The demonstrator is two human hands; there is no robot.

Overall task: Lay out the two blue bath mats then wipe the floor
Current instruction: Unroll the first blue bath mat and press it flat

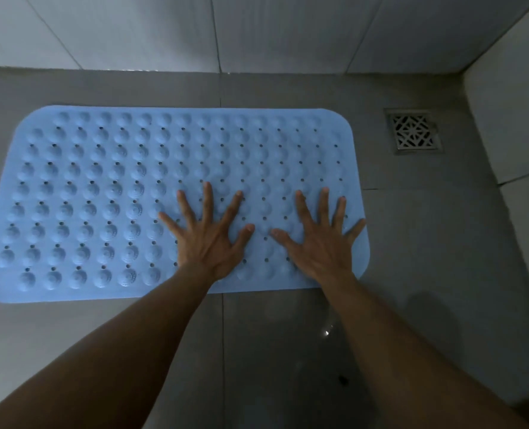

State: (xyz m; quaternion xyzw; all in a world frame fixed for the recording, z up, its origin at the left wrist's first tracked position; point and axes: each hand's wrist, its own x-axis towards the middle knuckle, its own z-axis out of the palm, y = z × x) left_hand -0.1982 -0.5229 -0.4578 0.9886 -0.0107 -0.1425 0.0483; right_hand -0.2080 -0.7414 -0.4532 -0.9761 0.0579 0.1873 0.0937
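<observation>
From the head camera I see one blue bath mat [102, 196] spread flat on the grey floor [427, 243]. Its long far edge runs along the floor's far edge, just short of the tiled wall [257, 32]. Its right end stops clear of the drain [415, 131] in the floor's far right corner. I take that as deliberate, so water can reach the grate.

My left hand [209, 243] and right hand [316, 246] both lie palm down on the mat's right half, close to its near edge. The fingers are straight and fanned wide, holding nothing. I read the spread as a way to put weight over many of the bumps at once and seat the mat against the tile. The little finger of the right hand reaches the mat's right edge, so that end gets pressed too.

The left half shows rounder, taller bumps. I cannot tell whether it has been pushed down.

No second mat is in view. On the floor's near side, between my forearms, there is a wet glint [326, 331] and a dark speck [343, 380], likely work for the wiping step.
</observation>
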